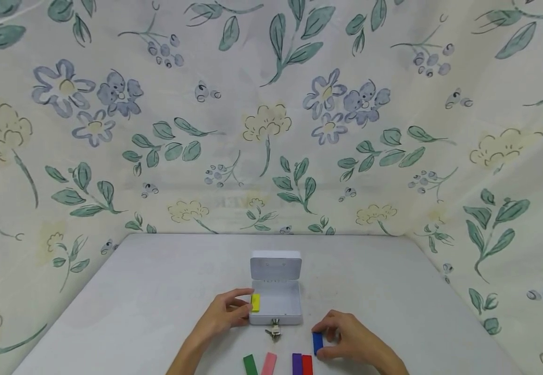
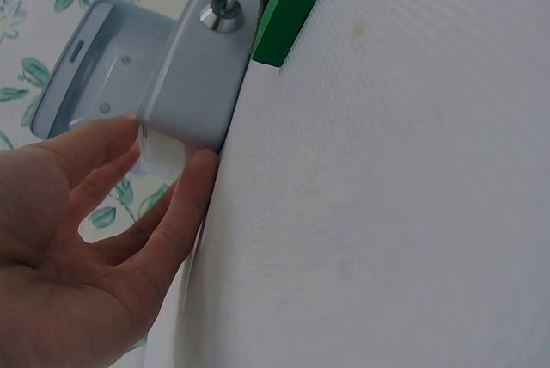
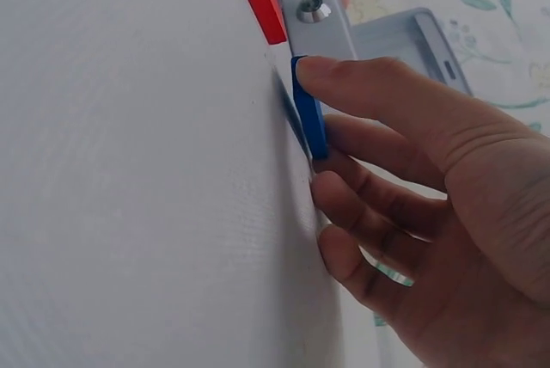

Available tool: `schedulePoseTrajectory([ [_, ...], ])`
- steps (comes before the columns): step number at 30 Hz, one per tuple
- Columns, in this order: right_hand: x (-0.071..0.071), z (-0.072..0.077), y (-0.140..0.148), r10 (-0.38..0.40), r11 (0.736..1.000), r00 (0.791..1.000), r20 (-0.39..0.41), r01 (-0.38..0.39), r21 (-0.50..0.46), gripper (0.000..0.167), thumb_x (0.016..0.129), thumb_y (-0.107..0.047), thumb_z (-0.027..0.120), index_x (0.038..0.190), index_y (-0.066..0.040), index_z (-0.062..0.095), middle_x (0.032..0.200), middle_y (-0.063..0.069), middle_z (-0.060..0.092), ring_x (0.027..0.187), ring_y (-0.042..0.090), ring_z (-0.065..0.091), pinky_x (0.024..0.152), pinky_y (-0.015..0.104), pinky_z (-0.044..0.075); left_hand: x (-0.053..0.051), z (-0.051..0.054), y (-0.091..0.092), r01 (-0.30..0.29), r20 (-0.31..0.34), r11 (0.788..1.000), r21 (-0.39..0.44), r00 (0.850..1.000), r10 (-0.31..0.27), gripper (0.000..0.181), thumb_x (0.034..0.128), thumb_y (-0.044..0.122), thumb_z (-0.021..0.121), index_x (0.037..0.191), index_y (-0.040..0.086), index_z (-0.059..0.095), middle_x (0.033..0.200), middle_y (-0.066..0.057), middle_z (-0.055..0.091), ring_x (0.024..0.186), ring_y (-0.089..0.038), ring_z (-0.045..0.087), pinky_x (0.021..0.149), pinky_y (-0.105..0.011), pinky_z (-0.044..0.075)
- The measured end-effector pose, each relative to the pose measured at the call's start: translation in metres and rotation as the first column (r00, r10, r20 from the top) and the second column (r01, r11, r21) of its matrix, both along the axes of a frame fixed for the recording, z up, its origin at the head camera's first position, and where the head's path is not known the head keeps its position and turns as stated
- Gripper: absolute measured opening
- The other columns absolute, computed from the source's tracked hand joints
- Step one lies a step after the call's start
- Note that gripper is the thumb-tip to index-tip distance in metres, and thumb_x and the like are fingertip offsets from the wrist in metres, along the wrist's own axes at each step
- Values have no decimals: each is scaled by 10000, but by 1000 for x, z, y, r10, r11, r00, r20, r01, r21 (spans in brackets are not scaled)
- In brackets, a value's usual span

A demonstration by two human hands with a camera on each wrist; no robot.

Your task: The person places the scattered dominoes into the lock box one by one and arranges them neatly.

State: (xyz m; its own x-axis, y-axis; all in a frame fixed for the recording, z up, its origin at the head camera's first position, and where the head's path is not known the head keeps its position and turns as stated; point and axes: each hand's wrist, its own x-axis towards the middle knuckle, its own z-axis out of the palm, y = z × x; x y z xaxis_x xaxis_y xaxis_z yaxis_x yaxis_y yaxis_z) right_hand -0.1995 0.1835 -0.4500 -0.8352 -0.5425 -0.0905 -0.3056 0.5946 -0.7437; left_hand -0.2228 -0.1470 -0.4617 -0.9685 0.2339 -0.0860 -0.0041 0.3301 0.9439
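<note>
A small light-grey metal cash box (image 1: 278, 319) stands on the table with its lid (image 1: 276, 269) raised. My left hand (image 1: 226, 312) holds the box at its left side, with fingertips at the upper edge and low down by the table. Inside the box, a yellow block (image 1: 255, 302) lies along the left wall. To the right of the box, my right hand (image 1: 348, 337) pinches a blue block (image 1: 317, 344) between thumb and fingers. In the right wrist view, the blue block (image 3: 309, 114) is close to the table surface; whether it touches is unclear.
Keys (image 1: 274, 332) hang from the lock at the box's front. Nearer the front lie a green block (image 1: 250, 364), a pink block (image 1: 268, 363), a purple block (image 1: 297, 364) and a red block (image 1: 307, 365). A floral cloth (image 1: 271, 130) surrounds the white table (image 1: 182, 271).
</note>
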Motion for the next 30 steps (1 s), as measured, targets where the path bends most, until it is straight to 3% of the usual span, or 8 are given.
schedulePoseTrajectory([
  [12,0,2,-3,3,1000,1000,-19,-4,-15,334,804,-245,803,1088,-88,724,900,-1,582,726,72,537,623,153,477,-2,0,1,21,-16,1000,4,1000,-21,498,919,240,690,1370,80,555,1146,-177,655,892,-168,670,747,-323,623],
  [30,-10,16,-3,67,998,991,-116,-65,17,382,803,-288,805,1111,-79,717,975,-12,633,788,44,573,623,168,508,1,-3,0,1,-30,1000,4,1000,-1,485,919,216,690,1362,70,561,1136,-178,661,885,-178,670,731,-328,625],
])
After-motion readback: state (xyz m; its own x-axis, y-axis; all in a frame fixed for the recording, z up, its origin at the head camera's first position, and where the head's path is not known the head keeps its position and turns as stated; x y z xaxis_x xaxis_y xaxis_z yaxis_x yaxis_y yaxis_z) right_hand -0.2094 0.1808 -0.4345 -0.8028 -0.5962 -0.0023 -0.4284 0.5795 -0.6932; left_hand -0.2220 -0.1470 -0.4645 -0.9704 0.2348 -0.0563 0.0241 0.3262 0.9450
